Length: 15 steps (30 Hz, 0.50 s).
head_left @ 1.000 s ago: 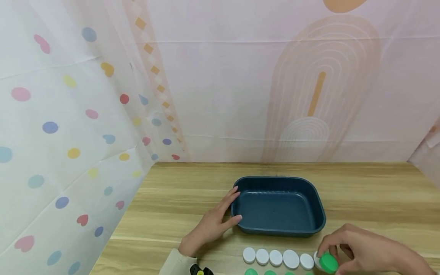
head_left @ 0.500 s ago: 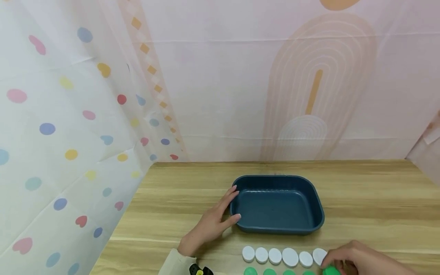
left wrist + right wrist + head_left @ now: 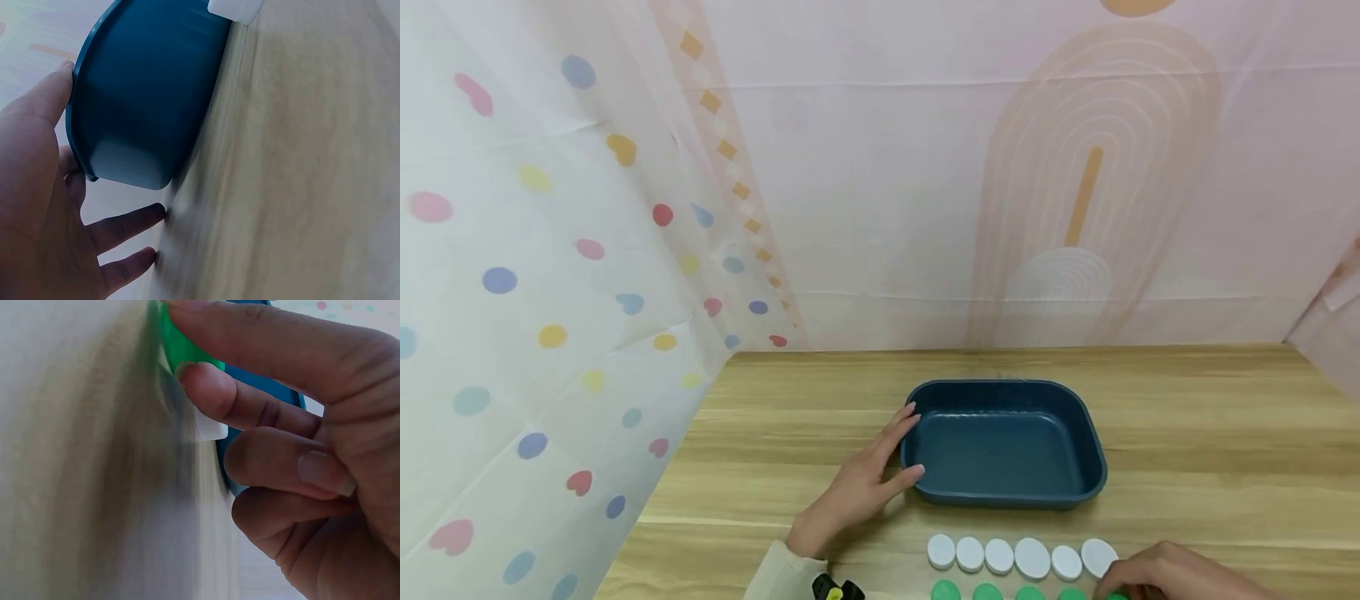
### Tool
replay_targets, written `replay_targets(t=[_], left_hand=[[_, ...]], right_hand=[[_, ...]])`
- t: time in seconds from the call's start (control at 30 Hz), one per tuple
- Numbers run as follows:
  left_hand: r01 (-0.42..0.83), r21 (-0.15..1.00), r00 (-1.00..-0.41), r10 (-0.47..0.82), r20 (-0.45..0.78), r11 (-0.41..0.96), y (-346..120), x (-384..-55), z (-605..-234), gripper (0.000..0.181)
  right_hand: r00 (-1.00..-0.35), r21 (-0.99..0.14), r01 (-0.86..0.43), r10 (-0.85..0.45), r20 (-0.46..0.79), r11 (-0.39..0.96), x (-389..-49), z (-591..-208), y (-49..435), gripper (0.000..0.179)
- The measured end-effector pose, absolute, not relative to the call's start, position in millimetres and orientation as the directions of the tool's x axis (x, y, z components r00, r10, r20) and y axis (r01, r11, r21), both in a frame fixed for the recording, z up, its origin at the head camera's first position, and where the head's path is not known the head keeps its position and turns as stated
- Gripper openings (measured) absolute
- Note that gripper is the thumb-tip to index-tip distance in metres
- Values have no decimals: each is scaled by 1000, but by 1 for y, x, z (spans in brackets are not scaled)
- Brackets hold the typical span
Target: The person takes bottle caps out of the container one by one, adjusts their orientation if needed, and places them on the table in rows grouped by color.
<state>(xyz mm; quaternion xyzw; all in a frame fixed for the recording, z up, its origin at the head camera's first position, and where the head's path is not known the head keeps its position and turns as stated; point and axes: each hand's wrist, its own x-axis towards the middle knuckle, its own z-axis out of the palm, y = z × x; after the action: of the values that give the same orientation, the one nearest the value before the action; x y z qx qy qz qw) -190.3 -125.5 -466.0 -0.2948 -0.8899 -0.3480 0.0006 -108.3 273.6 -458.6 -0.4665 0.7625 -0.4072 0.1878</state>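
My left hand rests against the left end of a dark blue plastic basin, thumb and fingertips at its rim. The left wrist view shows two lower fingers stretched down to the tabletop beside the basin wall. At the bottom right of the head view, my right hand pinches a green bottle cap between thumb and index finger, low over the table. This cap is at the right end of a row of green bottle caps, partly cut off by the frame. White bottle caps form a row behind them.
The wooden table ends at a patterned cloth backdrop behind and on the left. The basin stands just behind the white row. A black strap piece is on the left wrist over a cream sleeve.
My right hand has brought the green cap down and toward the front, from over the right end of the white row to the end of the green row. The left hand stays at the basin.
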Motion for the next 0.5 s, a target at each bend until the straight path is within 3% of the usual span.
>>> replay_targets(t=[0.5], left_hand=[[521,626,-825,530,197,580,-125,-191,-465,64]], right_hand=[[-522,-813,-513,-852,42,274,-105,-459,273,25]])
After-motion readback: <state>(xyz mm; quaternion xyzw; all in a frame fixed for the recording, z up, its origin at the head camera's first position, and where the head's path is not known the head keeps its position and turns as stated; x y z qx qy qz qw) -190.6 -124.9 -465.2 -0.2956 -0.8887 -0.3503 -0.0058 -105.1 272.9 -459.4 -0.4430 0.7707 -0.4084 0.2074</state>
